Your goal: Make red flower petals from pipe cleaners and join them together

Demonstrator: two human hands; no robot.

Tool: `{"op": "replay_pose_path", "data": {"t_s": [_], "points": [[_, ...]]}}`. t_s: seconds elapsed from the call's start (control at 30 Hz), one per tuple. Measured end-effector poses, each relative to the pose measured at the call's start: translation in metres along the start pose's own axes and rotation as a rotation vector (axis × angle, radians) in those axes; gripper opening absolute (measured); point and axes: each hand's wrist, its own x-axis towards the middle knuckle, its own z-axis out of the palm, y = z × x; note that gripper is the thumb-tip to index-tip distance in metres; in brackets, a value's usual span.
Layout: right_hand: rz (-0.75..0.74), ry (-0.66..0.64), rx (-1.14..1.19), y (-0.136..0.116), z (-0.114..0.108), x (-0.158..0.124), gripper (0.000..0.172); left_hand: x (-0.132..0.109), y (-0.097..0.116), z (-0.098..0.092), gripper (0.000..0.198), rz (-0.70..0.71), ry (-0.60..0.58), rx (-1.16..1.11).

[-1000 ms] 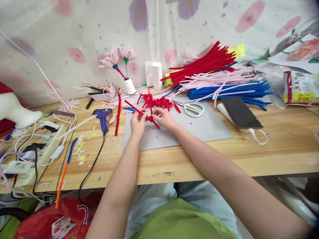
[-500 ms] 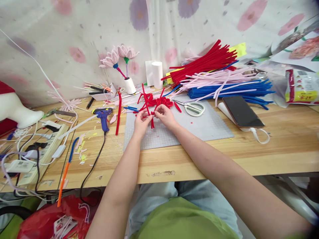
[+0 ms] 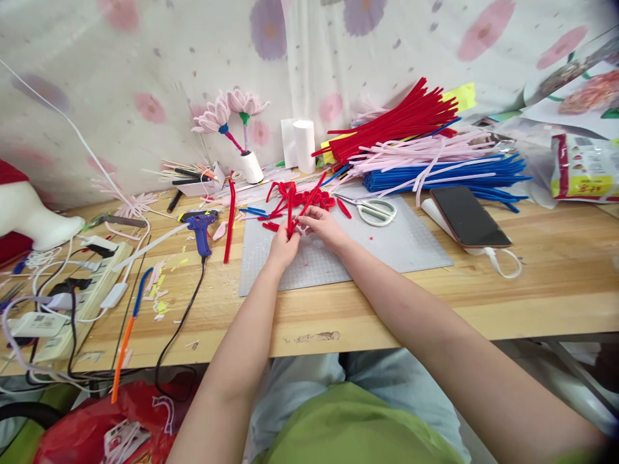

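Red fuzzy stems (image 3: 291, 209) stand up between my hands over the grey cutting mat (image 3: 411, 248). My left hand (image 3: 284, 246) is closed around their lower part. The fingers of my right hand (image 3: 322, 227) pinch a red stem (image 3: 314, 195) that slants up to the right. Where the stems meet, the fingers partly hide them. Just behind lies a pile of red looped pieces (image 3: 322, 198). Scissors (image 3: 376, 211) with pale green handles rest to the right on the mat.
A blue glue gun (image 3: 200, 233) and a power strip (image 3: 80, 299) with tangled cables lie left. Bundles of red (image 3: 387, 129), pink (image 3: 411, 153) and blue stems (image 3: 435, 175) fill the back right, near a phone (image 3: 469, 216). Pink flowers stand in a white holder (image 3: 252, 167).
My left hand has turned and moved slightly right and down, and the stems in it now stand more upright. My right hand has shifted a little, its stem leaning further right.
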Motion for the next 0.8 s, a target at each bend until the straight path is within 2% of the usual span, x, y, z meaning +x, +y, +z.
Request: {"op": "replay_pose_path", "data": {"t_s": [0.07, 0.17, 0.33, 0.5, 0.67, 0.8], "points": [[-0.017, 0.056, -0.020, 0.000, 0.000, 0.001, 0.022, 0.000, 0.002, -0.002, 0.039, 0.096, 0.054, 0.107], [-0.022, 0.133, -0.036, -0.001, 0.001, 0.001, 0.021, 0.001, 0.005, -0.007, 0.031, 0.179, 0.116, 0.273], [-0.046, 0.130, -0.063, 0.000, 0.002, 0.001, 0.016, 0.003, 0.004, -0.012, 0.011, 0.185, 0.035, 0.420], [-0.048, 0.154, -0.097, 0.004, 0.002, 0.004, 0.011, 0.002, 0.007, -0.010, 0.005, 0.190, 0.006, 0.424], [-0.054, 0.129, -0.104, 0.007, 0.002, 0.004, 0.011, 0.000, 0.008, -0.007, 0.005, 0.313, 0.172, 0.393], [-0.030, 0.095, -0.084, 0.009, 0.004, 0.004, 0.012, 0.002, 0.007, -0.005, 0.005, 0.222, 0.132, 0.212]]}}
